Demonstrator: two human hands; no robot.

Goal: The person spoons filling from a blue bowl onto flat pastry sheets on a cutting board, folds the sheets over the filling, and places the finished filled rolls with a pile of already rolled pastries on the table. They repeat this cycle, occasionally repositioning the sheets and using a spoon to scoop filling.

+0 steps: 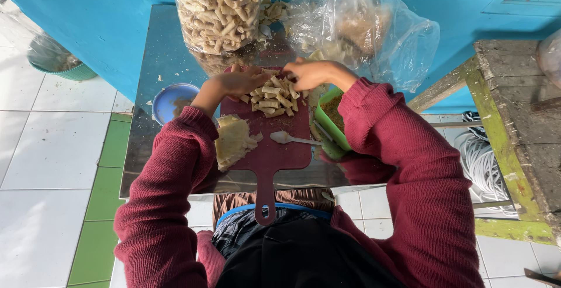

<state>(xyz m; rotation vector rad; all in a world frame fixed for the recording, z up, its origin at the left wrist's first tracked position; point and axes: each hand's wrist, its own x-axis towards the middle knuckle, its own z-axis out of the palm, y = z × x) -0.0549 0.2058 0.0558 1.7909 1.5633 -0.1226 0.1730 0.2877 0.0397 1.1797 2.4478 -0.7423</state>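
We note both hands working at the far end of a dark red cutting board (274, 148), which lies on a metal table (158, 60) with its handle pointing toward the person.

Left hand (238, 82): fingers curled down over the left edge of a pile of small pale rolled pieces (273, 97), touching them. Whether it grips any single piece, we cannot tell.

Right hand (312, 73): fingers bent onto the far right edge of the same pile, in contact. The grip is hidden by the knuckles. The two hands sit close together, the pile between and beneath them.

The pile rests on the far half of the board. On the near left edge of the board lies a stack of thin pale yellow sheets (232, 142), partly overhanging. A white spoon (287, 139) lies on the board near its right side, bowl to the left.

Just right of the board stands a green container (327, 118) with brownish filling. Left of the board, a blue bowl (169, 102). At the far side of the table, a clear bag full of rolled pieces (217, 10) stands upright, and a second, mostly slack clear bag (374, 25) lies to its right.

Both sleeves are dark red knit.
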